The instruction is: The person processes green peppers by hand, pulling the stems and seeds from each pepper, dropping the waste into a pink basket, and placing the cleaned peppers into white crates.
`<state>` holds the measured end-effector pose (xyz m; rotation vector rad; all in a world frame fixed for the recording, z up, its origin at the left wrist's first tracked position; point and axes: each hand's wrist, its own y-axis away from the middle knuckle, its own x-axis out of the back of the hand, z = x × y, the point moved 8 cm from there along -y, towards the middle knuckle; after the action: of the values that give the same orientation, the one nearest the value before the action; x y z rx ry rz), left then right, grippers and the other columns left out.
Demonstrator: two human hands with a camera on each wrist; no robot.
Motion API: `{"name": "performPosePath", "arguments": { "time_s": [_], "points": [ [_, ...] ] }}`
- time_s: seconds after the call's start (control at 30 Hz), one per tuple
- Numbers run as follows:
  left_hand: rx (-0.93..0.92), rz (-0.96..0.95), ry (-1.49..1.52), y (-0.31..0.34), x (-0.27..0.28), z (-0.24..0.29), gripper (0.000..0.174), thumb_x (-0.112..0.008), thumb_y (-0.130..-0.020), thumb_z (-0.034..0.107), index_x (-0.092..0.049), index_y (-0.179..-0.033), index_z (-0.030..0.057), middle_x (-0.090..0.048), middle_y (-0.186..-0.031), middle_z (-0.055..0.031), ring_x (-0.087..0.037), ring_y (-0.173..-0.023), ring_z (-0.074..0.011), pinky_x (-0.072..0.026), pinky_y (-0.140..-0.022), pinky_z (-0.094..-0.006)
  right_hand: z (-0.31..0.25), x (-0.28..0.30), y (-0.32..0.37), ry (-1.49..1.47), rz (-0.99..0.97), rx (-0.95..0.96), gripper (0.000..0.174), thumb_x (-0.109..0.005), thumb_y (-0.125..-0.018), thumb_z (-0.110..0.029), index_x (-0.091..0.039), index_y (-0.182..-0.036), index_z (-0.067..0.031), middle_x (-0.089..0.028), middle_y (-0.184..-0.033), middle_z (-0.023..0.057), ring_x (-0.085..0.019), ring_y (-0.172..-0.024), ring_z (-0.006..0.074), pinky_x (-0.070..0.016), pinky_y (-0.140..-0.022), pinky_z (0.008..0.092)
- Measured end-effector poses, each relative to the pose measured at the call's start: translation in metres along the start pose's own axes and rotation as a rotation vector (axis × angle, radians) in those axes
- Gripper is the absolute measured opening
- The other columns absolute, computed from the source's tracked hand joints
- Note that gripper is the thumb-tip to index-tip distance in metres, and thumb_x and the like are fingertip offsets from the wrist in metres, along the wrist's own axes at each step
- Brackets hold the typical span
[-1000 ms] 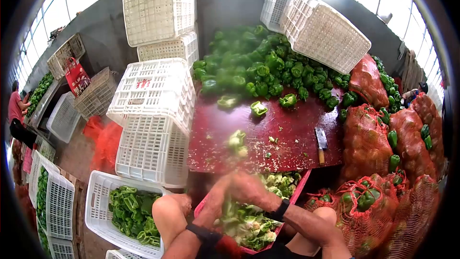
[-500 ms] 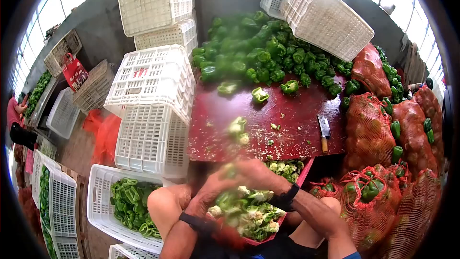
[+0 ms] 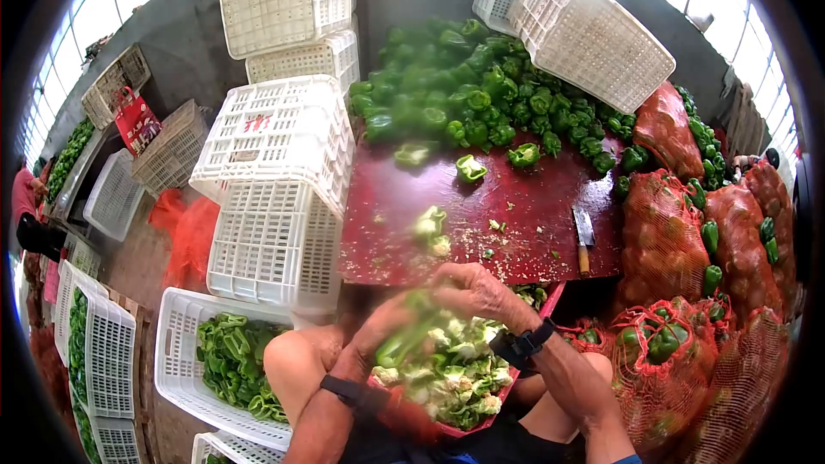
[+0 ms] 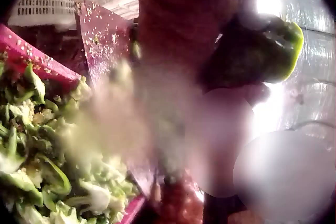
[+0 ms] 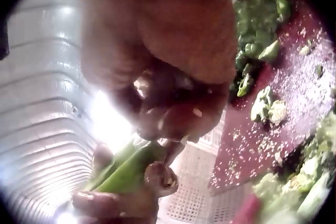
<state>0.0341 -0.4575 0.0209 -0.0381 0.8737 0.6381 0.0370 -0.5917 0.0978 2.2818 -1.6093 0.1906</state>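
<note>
A green bell pepper [image 3: 400, 345], cut with its edge showing, is in my left hand [image 3: 378, 324] above the heap of trimmings. The left wrist view shows the pepper [image 4: 262, 50] dark, with a bright green rim. My left fingers grip it from below in the right wrist view, its cut flesh [image 5: 131, 169] facing up. My right hand [image 3: 479, 290] is just beside it with fingers curled, fingertips right at the pepper's upper end; I cannot tell whether they pinch anything. Below both hands, a pink tub [image 3: 550, 299] holds pale cores and green scraps [image 3: 464, 369].
On the red table [image 3: 533, 249] lie a knife [image 3: 583, 236], cut pepper pieces [image 3: 471, 168] and a pile of whole peppers [image 3: 498, 90]. A white crate [image 3: 176, 361] of cut peppers stands at left, by stacked crates [image 3: 266, 241]. Red mesh sacks [image 3: 662, 236] crowd the right side.
The hands were close together over the tub; the right hand has shifted slightly up and right. The pepper in the left hand now shows more clearly between them.
</note>
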Motion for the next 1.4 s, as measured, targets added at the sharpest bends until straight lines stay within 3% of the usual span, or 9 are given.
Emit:
{"name": "performPosePath", "arguments": {
  "time_s": [0.17, 0.43, 0.53, 0.6, 0.87, 1.0, 1.2, 1.37, 1.4],
  "points": [
    [0.026, 0.081, -0.258, -0.004, 0.009, -0.008, 0.044, -0.057, -0.098, 0.016, -0.050, -0.139, 0.0004, -0.065, -0.120, -0.0105, -0.069, -0.091, -0.0171, -0.0601, -0.067, -0.0314, 0.017, -0.025, -0.013, 0.446, -0.014, 0.189, 0.026, -0.064, -0.086, -0.023, -0.069, -0.075, -0.0007, -0.066, -0.073, 0.0127, -0.068, -0.069, 0.0250, -0.0557, -0.060, 0.0391],
    [0.006, 0.134, -0.147, -0.012, 0.013, -0.023, 0.041, -0.056, -0.102, 0.024, -0.049, -0.138, 0.0064, -0.064, -0.115, -0.0070, -0.067, -0.090, -0.0161, -0.0593, -0.060, -0.0316, 0.041, -0.044, -0.012, 0.595, 0.221, 0.231, 0.020, -0.072, -0.081, -0.024, -0.064, -0.088, -0.0060, -0.069, -0.083, 0.0153, -0.070, -0.076, 0.0355, -0.0540, -0.068, 0.0469],
    [-0.013, 0.125, -0.244, -0.010, 0.014, -0.013, 0.041, -0.054, -0.102, 0.020, -0.048, -0.140, 0.0055, -0.065, -0.112, -0.0068, -0.068, -0.087, -0.0163, -0.0591, -0.059, -0.0311, 0.023, -0.039, -0.007, 0.558, 0.297, 0.403, 0.014, -0.066, -0.082, -0.016, -0.060, -0.080, -0.0038, -0.066, -0.077, 0.0150, -0.066, -0.069, 0.0330, -0.0526, -0.064, 0.0455],
    [0.062, 0.101, -0.217, 0.002, -0.007, -0.003, 0.042, -0.054, -0.102, 0.014, -0.047, -0.142, 0.0041, -0.066, -0.108, -0.0065, -0.068, -0.085, -0.0146, -0.0598, -0.062, -0.0304, 0.019, -0.029, -0.005, 0.344, 0.137, 0.189, 0.014, -0.060, -0.085, -0.014, -0.060, -0.079, -0.0017, -0.064, -0.074, 0.0154, -0.066, -0.066, 0.0287, -0.0543, -0.064, 0.0427],
    [0.221, -0.054, -0.231, 0.027, -0.048, 0.028, 0.042, -0.066, -0.093, 0.010, -0.055, -0.133, 0.0025, -0.065, -0.104, -0.0012, -0.064, -0.087, -0.0095, -0.0533, -0.078, -0.0252, 0.008, -0.028, 0.001, 0.278, -0.053, 0.182, 0.022, -0.061, -0.083, -0.019, -0.066, -0.094, -0.0016, -0.068, -0.076, 0.0164, -0.069, -0.070, 0.0284, -0.0576, -0.070, 0.0411],
    [0.211, -0.162, -0.430, 0.027, -0.023, 0.020, 0.047, -0.070, -0.085, 0.011, -0.057, -0.129, -0.0006, -0.064, -0.105, -0.0021, -0.061, -0.094, -0.0104, -0.0508, -0.082, -0.0261, -0.010, -0.028, 0.017, -0.071, -0.237, -0.091, 0.029, -0.063, -0.084, -0.017, -0.067, -0.107, -0.0007, -0.067, -0.078, 0.0107, -0.068, -0.073, 0.0193, -0.0575, -0.066, 0.0357],
    [0.177, -0.188, -0.376, 0.032, -0.034, 0.030, 0.044, -0.069, -0.083, 0.010, -0.059, -0.123, -0.0026, -0.066, -0.100, -0.0060, -0.063, -0.085, -0.0120, -0.0516, -0.074, -0.0240, -0.013, -0.005, 0.018, -0.655, 0.048, 0.042, 0.010, -0.061, -0.086, -0.011, -0.063, -0.092, -0.0029, -0.061, -0.066, 0.0027, -0.052, -0.047, 0.0088, -0.0422, -0.042, 0.0241],
    [-0.070, 0.063, -0.248, 0.026, -0.013, 0.044, 0.040, -0.067, -0.088, 0.015, -0.056, -0.123, 0.0004, -0.068, -0.097, -0.0146, -0.068, -0.076, -0.0169, -0.0575, -0.060, -0.0284, 0.009, 0.030, 0.005, -0.013, 0.102, -0.089, 0.014, -0.063, -0.090, -0.015, -0.063, -0.083, -0.0029, -0.065, -0.067, 0.0057, -0.064, -0.060, 0.0110, -0.0528, -0.051, 0.0282],
    [-0.132, 0.083, -0.241, 0.022, -0.004, 0.049, 0.036, -0.065, -0.092, 0.017, -0.056, -0.122, 0.0008, -0.069, -0.093, -0.0183, -0.069, -0.071, -0.0196, -0.0593, -0.057, -0.0287, 0.039, 0.027, -0.003, 0.425, 0.173, 0.039, 0.019, -0.063, -0.089, -0.021, -0.066, -0.084, -0.0030, -0.066, -0.070, 0.0073, -0.066, -0.064, 0.0155, -0.0550, -0.056, 0.0336]
  ]
}}
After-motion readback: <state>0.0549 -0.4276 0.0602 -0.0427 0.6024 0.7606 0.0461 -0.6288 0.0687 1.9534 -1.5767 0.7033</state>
